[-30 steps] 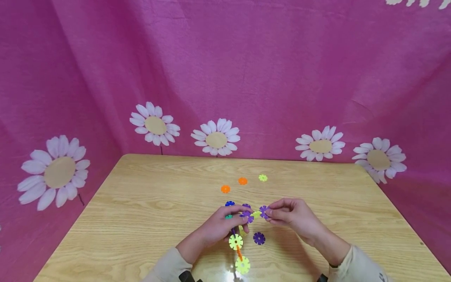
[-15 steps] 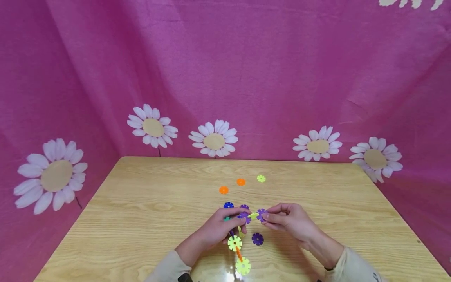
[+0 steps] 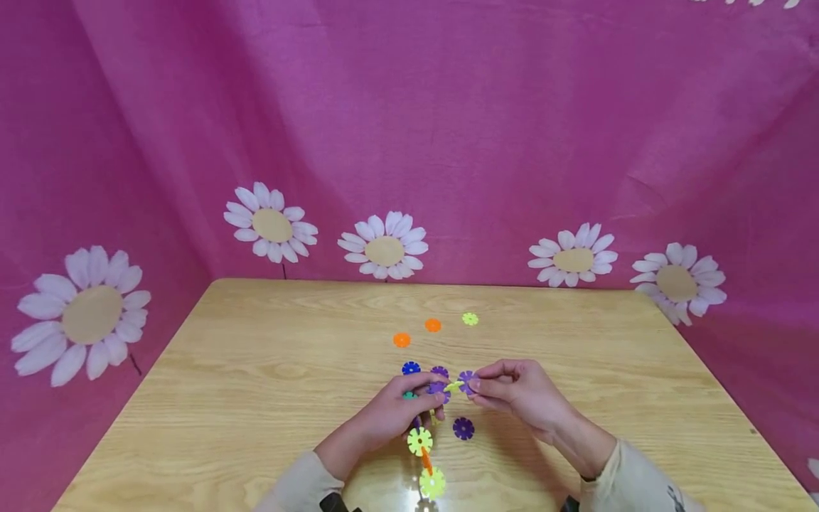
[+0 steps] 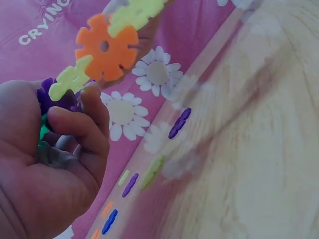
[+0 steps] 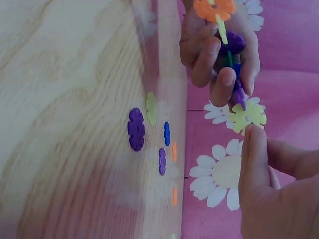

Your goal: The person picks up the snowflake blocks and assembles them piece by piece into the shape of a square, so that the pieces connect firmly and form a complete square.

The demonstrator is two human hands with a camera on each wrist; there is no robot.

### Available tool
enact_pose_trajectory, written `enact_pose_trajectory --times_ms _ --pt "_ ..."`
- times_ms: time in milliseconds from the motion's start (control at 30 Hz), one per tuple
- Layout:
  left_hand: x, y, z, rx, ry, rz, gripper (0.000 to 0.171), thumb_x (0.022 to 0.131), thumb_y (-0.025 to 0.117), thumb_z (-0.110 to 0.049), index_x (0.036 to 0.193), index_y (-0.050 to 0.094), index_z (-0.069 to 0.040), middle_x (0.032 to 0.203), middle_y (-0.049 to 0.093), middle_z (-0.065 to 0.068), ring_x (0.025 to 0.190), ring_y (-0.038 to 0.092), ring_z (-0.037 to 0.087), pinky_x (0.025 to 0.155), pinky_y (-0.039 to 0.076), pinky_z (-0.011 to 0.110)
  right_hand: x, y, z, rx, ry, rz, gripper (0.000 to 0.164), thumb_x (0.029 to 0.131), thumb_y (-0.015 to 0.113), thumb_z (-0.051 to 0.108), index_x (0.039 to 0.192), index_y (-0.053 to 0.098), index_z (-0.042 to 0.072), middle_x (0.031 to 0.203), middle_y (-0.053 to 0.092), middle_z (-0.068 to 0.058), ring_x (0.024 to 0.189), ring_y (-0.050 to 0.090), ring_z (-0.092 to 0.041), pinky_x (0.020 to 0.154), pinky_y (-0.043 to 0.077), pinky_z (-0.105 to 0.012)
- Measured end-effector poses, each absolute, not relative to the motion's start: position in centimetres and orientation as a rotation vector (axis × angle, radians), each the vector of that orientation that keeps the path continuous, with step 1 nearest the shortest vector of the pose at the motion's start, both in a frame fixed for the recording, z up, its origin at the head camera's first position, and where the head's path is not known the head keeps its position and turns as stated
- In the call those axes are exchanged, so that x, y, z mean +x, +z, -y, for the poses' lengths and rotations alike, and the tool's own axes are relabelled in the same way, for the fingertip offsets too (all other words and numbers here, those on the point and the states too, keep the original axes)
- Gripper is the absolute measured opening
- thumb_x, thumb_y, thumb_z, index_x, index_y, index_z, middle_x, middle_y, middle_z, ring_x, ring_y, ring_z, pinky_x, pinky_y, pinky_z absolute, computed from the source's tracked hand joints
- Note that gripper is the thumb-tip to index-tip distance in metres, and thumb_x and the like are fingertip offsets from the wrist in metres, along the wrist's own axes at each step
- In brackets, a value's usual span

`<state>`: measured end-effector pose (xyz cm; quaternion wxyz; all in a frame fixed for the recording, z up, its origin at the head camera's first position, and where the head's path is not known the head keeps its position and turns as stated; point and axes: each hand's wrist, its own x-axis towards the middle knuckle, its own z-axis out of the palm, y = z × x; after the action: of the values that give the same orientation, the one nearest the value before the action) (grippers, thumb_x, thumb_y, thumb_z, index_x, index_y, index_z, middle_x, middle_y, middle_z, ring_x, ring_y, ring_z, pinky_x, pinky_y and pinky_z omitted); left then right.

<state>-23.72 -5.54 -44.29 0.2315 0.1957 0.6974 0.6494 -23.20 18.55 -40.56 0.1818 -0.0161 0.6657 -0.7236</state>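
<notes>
My left hand (image 3: 399, 407) grips a chain of interlocked notched plastic discs, its fingers curled round the purple, green and blue ones. From that hand the chain runs toward me through a yellow disc (image 3: 419, 441), an orange disc (image 4: 106, 47) and another yellow disc (image 3: 432, 484). At its other end a lime-yellow disc (image 5: 248, 117) sits edge-on to a purple disc (image 3: 438, 390) at the left fingertips. My right hand (image 3: 526, 398) pinches a further purple disc (image 3: 466, 381) between thumb and fingers, right at that lime-yellow disc. In the right wrist view, the right fingers hide this purple disc.
On the wooden table (image 3: 256, 398) lie loose discs: a purple one (image 3: 463, 428) below the hands, a blue one (image 3: 411, 368) and a purple one (image 3: 439, 372) just beyond. Farther back are two orange discs (image 3: 402, 340) and a yellow one (image 3: 470, 318). Pink flowered cloth (image 3: 461, 142) surrounds the table.
The head view has shifted a little. My right hand with the purple disc has edged slightly left, closer to the left hand; both grips look the same.
</notes>
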Motion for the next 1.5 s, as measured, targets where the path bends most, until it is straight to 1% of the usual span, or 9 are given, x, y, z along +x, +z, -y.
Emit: enact_pose_trajectory --times_ms 133,233,400,500,700,833,1067,1267,1500 --pt "-23.6 -44.4 5.4 0.576 1.765 -1.874 0.042 0.101 0.059 -0.029 0.139 0.053 -0.012 0.100 0.072 0.015 0.056 0.048 0.009 0.043 0.035 0.019 -23.8 -40.8 -18.7 -0.029 -2.028 -1.911 0.031 0.093 0.065 -0.002 0.119 0.059 -0.017 0.096 0.073 -0.004 0.088 0.073 -0.012 0.086 0.058 -0.025" --pt "-23.5 -44.4 5.4 0.618 1.767 -1.787 0.048 0.102 0.055 -0.027 0.147 0.044 -0.013 0.113 0.070 0.024 0.056 0.045 0.009 0.046 0.038 0.020 -24.3 -40.9 -19.0 -0.029 -2.010 -1.902 0.035 0.094 0.064 -0.001 0.124 0.057 -0.018 0.101 0.074 -0.004 0.091 0.073 -0.012 0.087 0.058 -0.025" --pt "-23.4 -44.2 5.7 0.621 1.792 -1.670 0.050 0.104 0.048 -0.029 0.153 0.037 -0.022 0.120 0.068 0.020 0.063 0.051 0.010 0.049 0.043 0.021 -24.8 -40.8 -19.3 -0.040 -1.976 -1.850 0.037 0.095 0.062 0.000 0.128 0.055 -0.016 0.103 0.073 -0.005 0.093 0.073 -0.012 0.089 0.057 -0.025" --pt "-23.4 -44.0 5.7 0.589 1.809 -1.646 0.054 0.104 0.050 -0.031 0.154 0.032 -0.028 0.120 0.070 0.015 0.063 0.055 0.010 0.047 0.043 0.020 -25.1 -40.6 -19.2 -0.056 -1.943 -1.848 0.037 0.096 0.063 0.002 0.128 0.056 -0.015 0.102 0.073 -0.005 0.093 0.072 -0.011 0.089 0.057 -0.025" --pt "-23.4 -43.9 5.8 0.592 1.809 -1.597 0.060 0.103 0.051 -0.032 0.156 0.023 -0.039 0.122 0.070 0.014 0.068 0.064 0.012 0.043 0.045 0.020 -25.5 -39.8 -18.3 -0.117 -1.869 -1.849 0.040 0.096 0.065 0.006 0.128 0.054 -0.016 0.104 0.071 -0.007 0.093 0.072 -0.011 0.089 0.058 -0.027" --pt "-23.5 -44.0 5.9 0.635 1.814 -1.566 0.059 0.104 0.049 -0.029 0.157 0.022 -0.033 0.118 0.070 0.012 0.071 0.067 0.013 0.044 0.047 0.023 -25.7 -39.5 -17.8 -0.129 -1.858 -1.835 0.042 0.096 0.064 0.004 0.128 0.046 -0.016 0.101 0.070 -0.007 0.091 0.071 -0.011 0.090 0.058 -0.028" --pt "-23.7 -44.7 5.6 0.712 1.866 -1.530 0.055 0.106 0.047 -0.017 0.156 0.024 -0.021 0.098 0.070 0.003 0.063 0.066 0.011 0.061 0.057 0.028 -25.7 -39.6 -16.8 -0.150 -1.816 -1.835 0.044 0.095 0.064 0.002 0.129 0.041 -0.013 0.098 0.071 -0.007 0.091 0.071 -0.011 0.091 0.057 -0.029" --pt "-23.7 -44.7 5.3 0.723 1.875 -1.570 0.051 0.106 0.047 -0.015 0.153 0.029 -0.021 0.094 0.067 0.005 0.058 0.062 0.009 0.060 0.055 0.028 -25.6 -39.6 -16.6 -0.128 -1.828 -1.809 0.040 0.095 0.064 0.002 0.127 0.043 -0.011 0.099 0.072 -0.007 0.091 0.072 -0.011 0.088 0.058 -0.026" --pt "-23.5 -44.7 5.4 0.739 1.869 -1.583 0.048 0.106 0.046 -0.012 0.150 0.030 -0.014 0.093 0.064 0.008 0.058 0.060 0.008 0.059 0.054 0.025 -25.3 -40.0 -16.8 -0.137 -1.852 -1.788 0.036 0.095 0.064 0.001 0.124 0.045 -0.010 0.099 0.072 -0.007 0.093 0.072 -0.012 0.089 0.058 -0.026"
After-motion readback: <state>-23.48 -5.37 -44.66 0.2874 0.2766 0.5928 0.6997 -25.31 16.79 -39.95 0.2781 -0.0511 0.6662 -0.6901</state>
